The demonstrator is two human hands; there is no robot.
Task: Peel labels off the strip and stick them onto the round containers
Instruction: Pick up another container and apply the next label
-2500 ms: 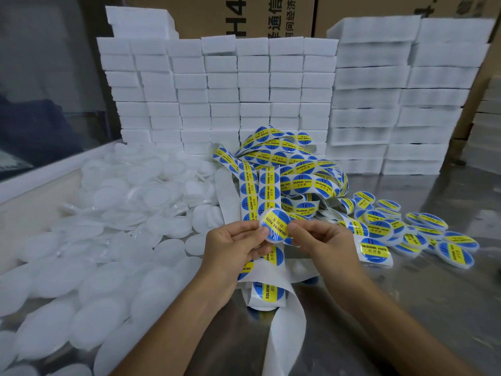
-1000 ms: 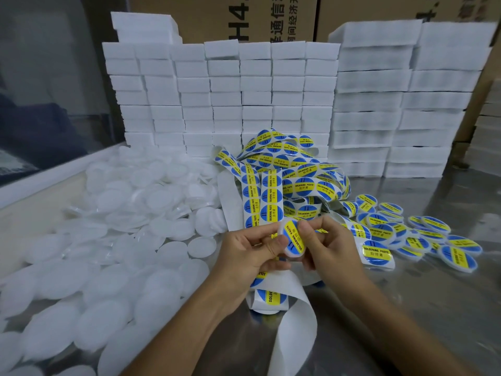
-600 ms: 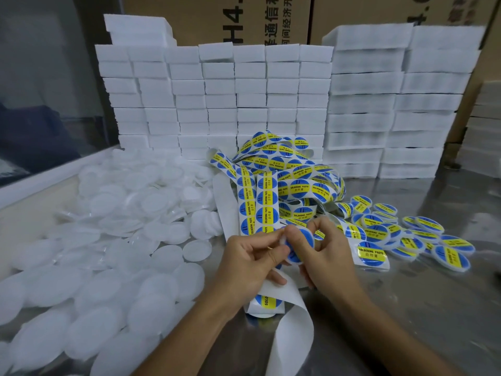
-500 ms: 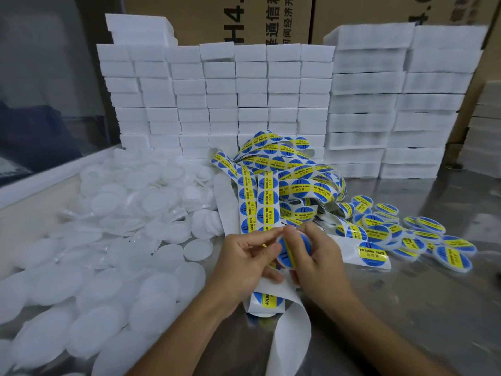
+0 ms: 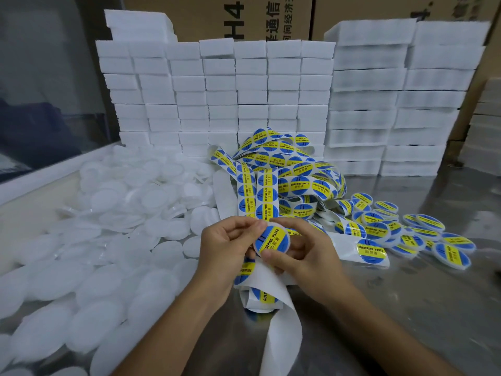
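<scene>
Two hands are pinching one labelled round container [image 5: 272, 240] at frame centre: the left hand [image 5: 226, 246] is gripping its upper-left rim, the right hand [image 5: 303, 253] its lower-right. Its blue face is tilting toward the camera, the yellow band running lower-left to upper-right. The label strip [image 5: 267, 189] is trailing upward behind it.
</scene>
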